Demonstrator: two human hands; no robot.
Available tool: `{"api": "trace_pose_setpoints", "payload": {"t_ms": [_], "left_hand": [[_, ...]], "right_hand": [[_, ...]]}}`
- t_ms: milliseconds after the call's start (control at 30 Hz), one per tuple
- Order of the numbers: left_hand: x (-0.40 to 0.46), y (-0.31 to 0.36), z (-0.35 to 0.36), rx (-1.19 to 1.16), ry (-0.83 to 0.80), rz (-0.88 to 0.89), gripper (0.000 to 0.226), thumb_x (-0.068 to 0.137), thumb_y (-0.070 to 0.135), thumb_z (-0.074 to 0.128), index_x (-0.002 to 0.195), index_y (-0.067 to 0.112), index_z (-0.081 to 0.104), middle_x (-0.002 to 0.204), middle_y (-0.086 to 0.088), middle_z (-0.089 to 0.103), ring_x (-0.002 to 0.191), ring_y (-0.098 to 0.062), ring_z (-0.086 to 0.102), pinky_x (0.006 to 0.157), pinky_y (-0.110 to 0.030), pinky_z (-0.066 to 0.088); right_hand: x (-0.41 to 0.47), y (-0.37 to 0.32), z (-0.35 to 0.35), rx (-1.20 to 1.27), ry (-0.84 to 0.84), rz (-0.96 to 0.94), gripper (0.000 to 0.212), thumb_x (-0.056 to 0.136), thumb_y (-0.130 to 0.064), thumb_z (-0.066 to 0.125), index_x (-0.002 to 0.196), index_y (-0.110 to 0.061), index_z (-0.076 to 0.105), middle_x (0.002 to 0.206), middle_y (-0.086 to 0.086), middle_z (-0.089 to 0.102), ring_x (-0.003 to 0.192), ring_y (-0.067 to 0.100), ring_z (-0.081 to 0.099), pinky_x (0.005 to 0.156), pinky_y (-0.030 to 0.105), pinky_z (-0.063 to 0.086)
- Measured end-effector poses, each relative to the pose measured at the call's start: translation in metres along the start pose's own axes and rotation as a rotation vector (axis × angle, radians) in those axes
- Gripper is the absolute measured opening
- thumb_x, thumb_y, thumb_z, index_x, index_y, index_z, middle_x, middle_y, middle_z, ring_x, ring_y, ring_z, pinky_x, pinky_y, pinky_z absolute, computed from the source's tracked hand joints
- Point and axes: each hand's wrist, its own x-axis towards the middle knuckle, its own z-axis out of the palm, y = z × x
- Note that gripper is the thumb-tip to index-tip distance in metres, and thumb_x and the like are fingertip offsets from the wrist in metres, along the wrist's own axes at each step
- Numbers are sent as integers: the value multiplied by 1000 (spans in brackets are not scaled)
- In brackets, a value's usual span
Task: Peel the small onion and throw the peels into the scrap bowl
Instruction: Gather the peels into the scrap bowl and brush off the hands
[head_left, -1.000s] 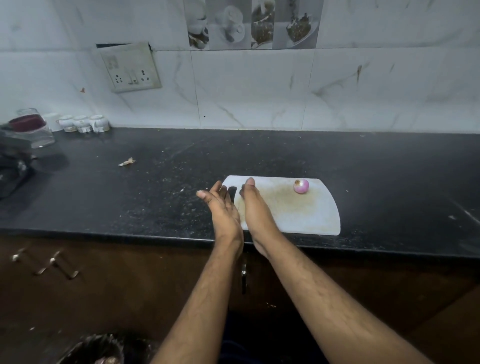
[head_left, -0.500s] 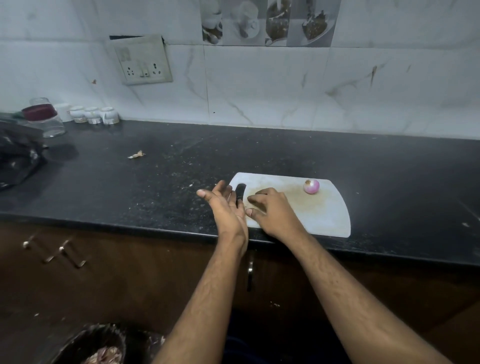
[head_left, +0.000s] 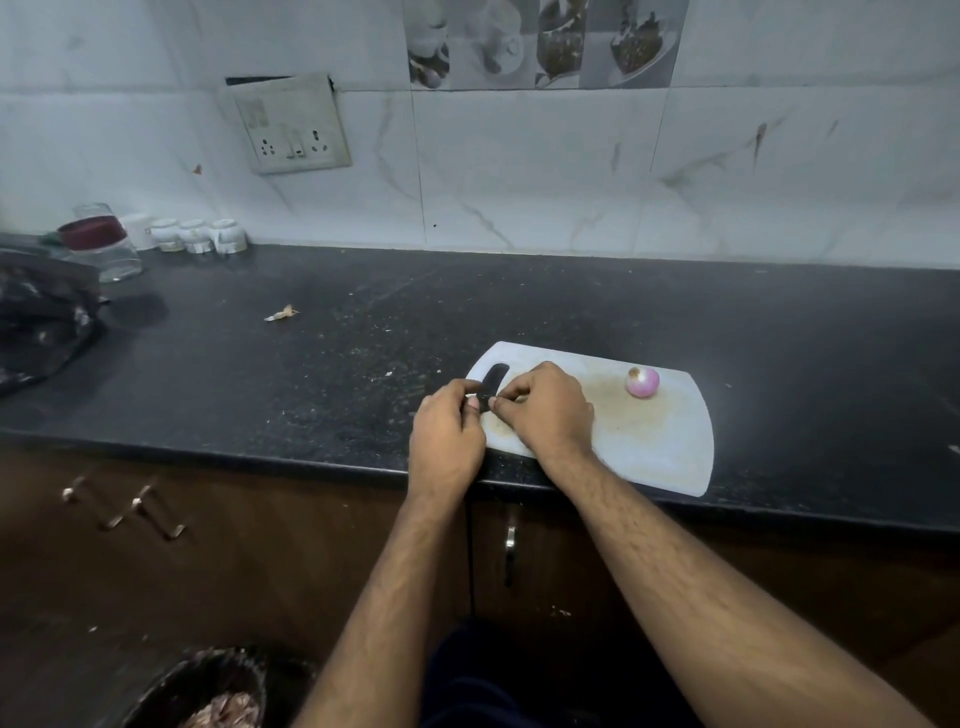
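— Hands?
— Left hand (head_left: 448, 435) and right hand (head_left: 546, 410) curled, fingertips meeting at the near left of the board (head_left: 654, 441); whether they pinch anything, I cannot tell.
— Onion?
— Onion (head_left: 642, 382) sits on the board's far right. Bowl (head_left: 205, 693) is below, near left.

the light is dim and cool, a little blue. the white wall tiles (head_left: 545, 171) are the brightest part, the cabinets (head_left: 234, 561) below stay almost black. straight lines bend near the edges. the lower corners look soft and grainy.
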Motion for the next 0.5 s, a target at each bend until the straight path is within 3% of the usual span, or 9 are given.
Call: {"api": "trace_pose_setpoints", "payload": {"t_ms": [100,167,300,333,400,500], "left_hand": [[0,-1,-2,-19,3,-1,28,106,13,53,128,13,70,118,-4,76,113,-18,65,97,-31,50],[-2,-2,-6,-58,-13,-13,25,105,16,56,127,15,70,113,0,77,106,-13,67,94,-27,52],[-15,-8,-13,-212,76,-29,21,105,21,61,123,19,72,103,15,75,97,6,67,83,-4,46],[-21,-10,-16,-298,144,-56,21,107,23,58,122,19,72,105,14,75,100,5,68,84,-4,46],[-33,-16,-25,-522,289,-146,26,111,27,49,121,18,72,113,7,76,109,-4,71,95,-18,52],[-50,-32,-52,-750,492,-266,34,114,32,39,116,18,70,117,-3,76,115,-14,72,100,-31,56]], "right_hand": [[-2,-3,6,-64,85,4,15,87,-36,74,75,-26,72,77,-14,67,87,11,65,65,33,53],[-4,-5,6,-92,92,-11,18,93,-34,70,78,-24,68,88,-10,66,92,15,60,61,32,47],[-12,-7,4,0,96,-77,24,103,-32,54,96,-16,72,103,-2,63,106,18,52,69,34,43],[-17,-12,5,56,100,-116,24,104,-29,51,98,-14,70,105,-1,62,105,19,51,75,34,44],[-35,-28,13,157,74,-196,24,106,-25,46,97,-12,64,103,2,59,99,20,51,79,34,43],[-71,-62,33,342,-81,-199,28,109,-29,38,90,-16,54,89,-2,56,82,14,51,69,30,40]]}}
